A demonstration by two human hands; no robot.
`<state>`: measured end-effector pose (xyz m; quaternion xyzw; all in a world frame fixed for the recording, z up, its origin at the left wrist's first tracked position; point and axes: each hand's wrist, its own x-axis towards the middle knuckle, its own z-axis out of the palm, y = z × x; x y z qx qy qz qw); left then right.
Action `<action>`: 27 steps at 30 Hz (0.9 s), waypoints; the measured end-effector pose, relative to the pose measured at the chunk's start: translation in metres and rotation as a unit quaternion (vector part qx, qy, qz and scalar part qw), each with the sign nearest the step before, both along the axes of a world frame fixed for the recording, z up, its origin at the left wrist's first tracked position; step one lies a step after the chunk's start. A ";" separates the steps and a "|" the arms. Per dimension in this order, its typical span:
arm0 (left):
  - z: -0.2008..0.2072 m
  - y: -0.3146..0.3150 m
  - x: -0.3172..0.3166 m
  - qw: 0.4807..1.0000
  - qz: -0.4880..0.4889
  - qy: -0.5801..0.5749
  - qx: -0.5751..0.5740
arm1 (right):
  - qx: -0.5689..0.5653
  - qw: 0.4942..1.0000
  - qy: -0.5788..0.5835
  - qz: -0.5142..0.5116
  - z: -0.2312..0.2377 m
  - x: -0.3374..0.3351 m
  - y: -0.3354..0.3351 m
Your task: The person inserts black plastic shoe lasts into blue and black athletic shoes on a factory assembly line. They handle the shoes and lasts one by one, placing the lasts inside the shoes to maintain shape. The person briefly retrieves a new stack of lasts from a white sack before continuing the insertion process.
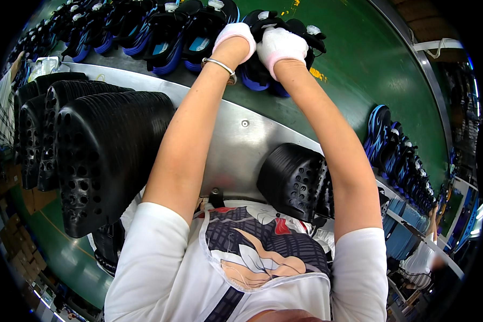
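Both my hands wear white gloves with pink cuffs and are at the top, on the green belt's near side. My left hand is closed at the left flank of a black sneaker with a blue-violet sole; its fingertips are mostly hidden. Curled over the upper part, my right hand grips the same sneaker from the right. Another black sneaker lies partly behind that hand. Just left of my left hand stands a sneaker with a light blue insole showing.
Sneakers line the near side of the green belt; more sneakers stand at right. Black moulded stacks with round holes rest left of the metal ledge, a smaller stack right. People sit at far left and right.
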<state>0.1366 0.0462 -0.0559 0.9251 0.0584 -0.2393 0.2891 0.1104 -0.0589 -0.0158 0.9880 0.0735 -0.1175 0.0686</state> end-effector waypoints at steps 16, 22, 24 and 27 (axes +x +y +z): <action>0.030 0.009 -0.004 0.988 -0.104 0.111 0.000 | -0.066 0.992 0.087 0.067 0.009 0.021 -0.003; -0.011 0.002 -0.002 0.995 -0.059 -0.042 0.075 | -0.060 0.989 0.099 0.087 0.021 0.016 0.003; -0.009 0.005 -0.003 0.996 -0.043 -0.036 0.068 | -0.056 0.990 0.102 0.078 0.016 0.016 0.005; -0.009 0.006 -0.004 0.996 -0.018 -0.046 0.068 | -0.067 0.993 0.073 0.069 0.014 0.013 0.010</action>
